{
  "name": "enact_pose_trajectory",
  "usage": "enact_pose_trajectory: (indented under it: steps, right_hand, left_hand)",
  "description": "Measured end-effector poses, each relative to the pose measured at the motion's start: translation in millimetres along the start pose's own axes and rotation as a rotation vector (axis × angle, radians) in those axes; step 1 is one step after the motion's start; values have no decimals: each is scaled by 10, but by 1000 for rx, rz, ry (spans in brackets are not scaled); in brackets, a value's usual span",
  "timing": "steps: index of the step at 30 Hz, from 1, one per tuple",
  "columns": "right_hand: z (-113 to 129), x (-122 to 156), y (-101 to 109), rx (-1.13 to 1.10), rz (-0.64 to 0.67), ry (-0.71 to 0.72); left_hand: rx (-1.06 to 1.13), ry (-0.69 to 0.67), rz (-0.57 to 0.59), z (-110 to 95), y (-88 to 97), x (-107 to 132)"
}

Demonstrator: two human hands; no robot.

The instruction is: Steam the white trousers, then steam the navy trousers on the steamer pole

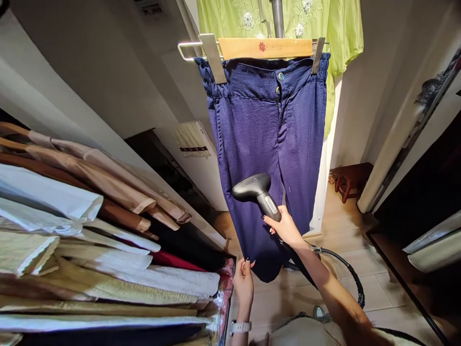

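Note:
Navy trousers [248,125] hang by two metal clips from a wooden hanger [241,48]. My right hand [286,226] is wrapped round the handle of a black garment steamer head [252,186], which lies against or just in front of the trouser leg on the left. I cannot tell if its face touches the cloth. Lower down, my left hand [244,276] pinches the outer edge of that same leg close to its hem. From the steamer, a black hose [347,269] curves down to the right.
A green blouse [345,33] hangs behind the trousers. Along the left, a rack of hanging clothes [118,264] comes close to my left hand. A small reddish-brown stool [353,179] stands on the tiled floor at the right. More garments [437,240] hang at the right edge.

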State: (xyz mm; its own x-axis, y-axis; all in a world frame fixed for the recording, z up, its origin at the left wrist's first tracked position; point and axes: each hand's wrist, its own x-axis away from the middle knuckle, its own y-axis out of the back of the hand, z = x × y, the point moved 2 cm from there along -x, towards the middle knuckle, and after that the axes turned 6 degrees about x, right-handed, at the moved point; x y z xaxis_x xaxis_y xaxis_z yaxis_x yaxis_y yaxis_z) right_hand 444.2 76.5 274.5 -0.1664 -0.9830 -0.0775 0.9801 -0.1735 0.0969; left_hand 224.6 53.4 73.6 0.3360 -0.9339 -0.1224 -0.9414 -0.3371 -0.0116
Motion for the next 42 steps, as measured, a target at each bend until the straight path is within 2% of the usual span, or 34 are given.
enact_pose_trajectory:
  steps: [4,9,13,16,18,21,27,29,31,34,37,40,42]
  right_hand:
    - [68,121,21,-39,-70,-9]
    - [556,206,127,-17,-211,174]
    - [956,19,244,-30,-289,341]
    - [1061,-180,269,-67,-284,364]
    - [1017,-253,238,-67,-274,348]
    - [788,-256,130,-56,-251,288]
    - [92,-107,-159,65,-218,96]
    - [-53,-35,-212,114,-225,31]
    - [-92,52,-223,108,-229,-4]
    - [71,188,-162,6,-236,48]
    - [432,257,-30,-55,-270,161]
    - [802,184,107,-43,-330,245]
    - [957,76,155,-21,-346,282]
  left_hand:
    - [114,72,-43,92,-107,-105]
    - [134,125,-25,198,-186,-183]
    - [148,139,-20,200,-237,-149]
    - [147,152,-7,184,-264,-93]
    - [144,146,0,174,-269,-58]
    - [149,149,19,167,-270,-17]
    - [166,147,24,134,-265,-23]
    - [173,136,17,115,-260,-56]
    - [192,143,1,98,-253,-99]
    - [224,173,-41,77,-236,-161]
    - [213,172,-96,63,-207,-192]
    - [186,163,-128,62,-170,-174]
    - [179,162,-126,62,-141,-140]
